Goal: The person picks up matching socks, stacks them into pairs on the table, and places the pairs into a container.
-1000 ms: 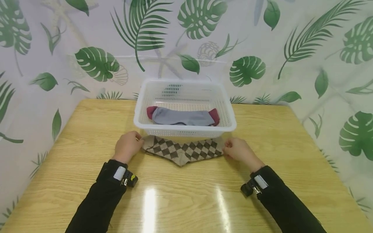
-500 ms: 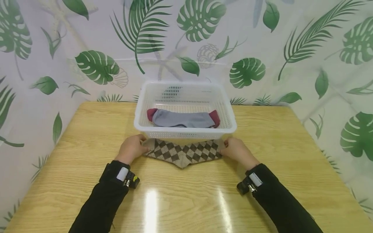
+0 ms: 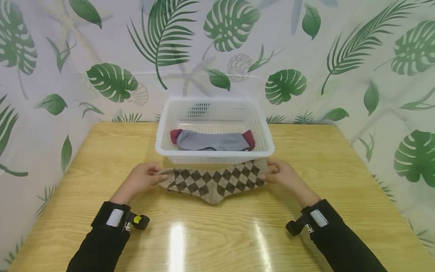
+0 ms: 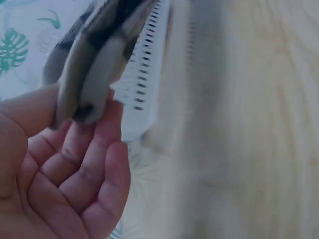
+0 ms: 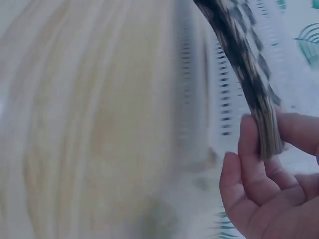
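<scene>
A beige sock with brown diamonds (image 3: 212,183) stretches sideways between both hands in the head view, just in front of the white basket. My left hand (image 3: 141,179) pinches its left end between thumb and fingers; the left wrist view shows the folded sock layers (image 4: 92,74) in that pinch. At the other end my right hand (image 3: 283,175) pinches the ribbed cuff, and the right wrist view shows the cuff (image 5: 269,132) between thumb and fingers. The middle of the sock dips toward the table.
Behind the sock stands a white perforated plastic basket (image 3: 215,154) against the leaf-patterned backdrop (image 3: 190,45). Inside lies a grey sock with dark red ends (image 3: 212,141). The wooden table (image 3: 217,234) spreads out in front and to both sides.
Both hands have raised the diamond sock off the table and drawn it slightly toward the person. Its ends are a little further apart than half a second ago.
</scene>
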Demonstrator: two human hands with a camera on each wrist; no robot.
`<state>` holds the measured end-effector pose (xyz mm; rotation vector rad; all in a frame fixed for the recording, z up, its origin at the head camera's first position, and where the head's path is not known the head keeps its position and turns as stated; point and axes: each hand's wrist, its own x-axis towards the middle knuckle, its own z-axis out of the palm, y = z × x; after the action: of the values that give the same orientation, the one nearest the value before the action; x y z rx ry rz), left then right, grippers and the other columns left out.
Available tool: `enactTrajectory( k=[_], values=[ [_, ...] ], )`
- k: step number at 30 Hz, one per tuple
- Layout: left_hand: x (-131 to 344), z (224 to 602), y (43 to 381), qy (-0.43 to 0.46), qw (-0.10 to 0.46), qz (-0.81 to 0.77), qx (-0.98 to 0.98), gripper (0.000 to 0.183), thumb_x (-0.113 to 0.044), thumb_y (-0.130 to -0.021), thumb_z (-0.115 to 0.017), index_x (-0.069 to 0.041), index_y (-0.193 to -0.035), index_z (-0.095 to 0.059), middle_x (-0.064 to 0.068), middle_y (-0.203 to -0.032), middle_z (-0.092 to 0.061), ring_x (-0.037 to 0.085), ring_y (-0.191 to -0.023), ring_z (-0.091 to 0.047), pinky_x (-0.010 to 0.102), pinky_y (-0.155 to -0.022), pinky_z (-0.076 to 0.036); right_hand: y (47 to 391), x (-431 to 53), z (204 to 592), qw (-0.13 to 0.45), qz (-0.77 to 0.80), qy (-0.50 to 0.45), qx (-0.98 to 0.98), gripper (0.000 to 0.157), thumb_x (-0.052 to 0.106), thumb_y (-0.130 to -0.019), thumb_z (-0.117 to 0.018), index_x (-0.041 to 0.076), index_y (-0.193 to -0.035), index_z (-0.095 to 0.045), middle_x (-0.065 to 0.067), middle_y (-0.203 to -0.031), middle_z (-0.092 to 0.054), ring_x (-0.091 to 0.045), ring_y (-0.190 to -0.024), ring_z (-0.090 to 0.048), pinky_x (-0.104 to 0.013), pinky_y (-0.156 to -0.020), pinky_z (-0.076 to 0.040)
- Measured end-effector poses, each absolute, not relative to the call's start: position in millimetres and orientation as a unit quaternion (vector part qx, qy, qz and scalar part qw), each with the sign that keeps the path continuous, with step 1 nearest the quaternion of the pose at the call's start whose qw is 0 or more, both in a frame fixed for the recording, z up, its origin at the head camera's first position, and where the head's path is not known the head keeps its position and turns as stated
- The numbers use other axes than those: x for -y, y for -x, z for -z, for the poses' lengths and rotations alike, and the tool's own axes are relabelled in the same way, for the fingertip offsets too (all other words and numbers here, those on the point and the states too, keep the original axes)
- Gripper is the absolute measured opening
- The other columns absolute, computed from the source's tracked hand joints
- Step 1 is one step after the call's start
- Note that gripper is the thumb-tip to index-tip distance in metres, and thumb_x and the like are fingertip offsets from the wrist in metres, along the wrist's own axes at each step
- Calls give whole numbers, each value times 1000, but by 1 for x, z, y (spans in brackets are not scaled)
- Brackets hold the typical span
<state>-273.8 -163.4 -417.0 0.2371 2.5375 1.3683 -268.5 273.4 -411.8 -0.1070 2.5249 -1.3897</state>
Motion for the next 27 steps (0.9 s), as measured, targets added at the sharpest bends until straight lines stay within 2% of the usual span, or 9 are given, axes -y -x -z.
enactTrajectory(
  k=[2, 3, 5, 8, 11, 16, 22, 25, 27],
  values=[
    [167, 405, 274, -104, 138, -481, -859, 22, -20, -89, -71, -2, -91, -59, 1, -78, -63, 17, -73, -58, 36, -69, -50, 263, -278, 398, 137, 477, 57, -866, 29, 14, -90, -69, -7, -101, -54, -16, -79, -60, -22, -76, -61, -46, -85, -53],
    [169, 398, 275, -116, 144, -486, -854, 22, -19, -90, -71, -1, -93, -59, 1, -78, -63, 17, -74, -59, 37, -71, -51, 260, -279, 390, 140, 478, 67, -864, 24, 14, -90, -68, -4, -90, -51, -12, -73, -53, -20, -72, -57, -47, -85, -53],
    [170, 381, 278, -131, 156, -492, -846, 23, -18, -91, -69, 1, -97, -59, 2, -80, -64, 17, -78, -60, 41, -77, -52, 257, -282, 374, 140, 487, 85, -858, 32, 11, -91, -67, 3, -78, -38, -3, -68, -37, -15, -67, -48, -46, -81, -54],
    [168, 354, 290, -134, 161, -502, -839, 24, -19, -94, -65, 2, -103, -59, 2, -87, -65, 15, -82, -60, 39, -80, -52, 260, -285, 346, 137, 493, 86, -855, 24, 11, -94, -62, 1, -83, -43, -4, -74, -43, -14, -73, -58, -43, -81, -56],
    [162, 328, 308, -119, 152, -500, -844, 24, -20, -96, -61, 2, -105, -57, -1, -91, -63, 12, -82, -57, 32, -80, -50, 272, -285, 319, 134, 505, 74, -850, 21, 10, -98, -57, 0, -88, -42, -4, -81, -46, -14, -78, -67, -36, -78, -57],
    [143, 296, 341, -81, 92, -488, -864, 26, -23, -97, -58, 1, -105, -55, 1, -90, -54, 12, -76, -51, 28, -78, -48, 305, -275, 285, 102, 495, 40, -862, 24, 13, -99, -55, 0, -85, -41, -4, -79, -45, -11, -69, -67, -31, -73, -58],
    [113, 299, 369, -10, 29, -470, -882, 33, -26, -98, -56, 2, -114, -59, 13, -110, -58, 18, -84, -58, 34, -83, -51, 350, -254, 282, 75, 372, -1, -925, 24, 16, -100, -52, -5, -91, -58, -6, -75, -59, -8, -60, -64, -30, -69, -57],
    [101, 311, 378, 10, 8, -438, -899, 31, -24, -97, -56, 3, -110, -65, 16, -108, -63, 22, -82, -63, 32, -77, -51, 367, -241, 291, 71, 314, -17, -947, 28, 15, -100, -51, -9, -101, -65, -10, -73, -67, -9, -55, -64, -28, -66, -57],
    [94, 320, 382, 22, -8, -412, -911, 29, -22, -96, -57, 3, -104, -69, 17, -102, -66, 24, -82, -63, 32, -74, -49, 372, -231, 299, 66, 296, -29, -953, 29, 13, -100, -50, -11, -101, -67, -12, -71, -68, -13, -55, -66, -30, -66, -57]
  ],
)
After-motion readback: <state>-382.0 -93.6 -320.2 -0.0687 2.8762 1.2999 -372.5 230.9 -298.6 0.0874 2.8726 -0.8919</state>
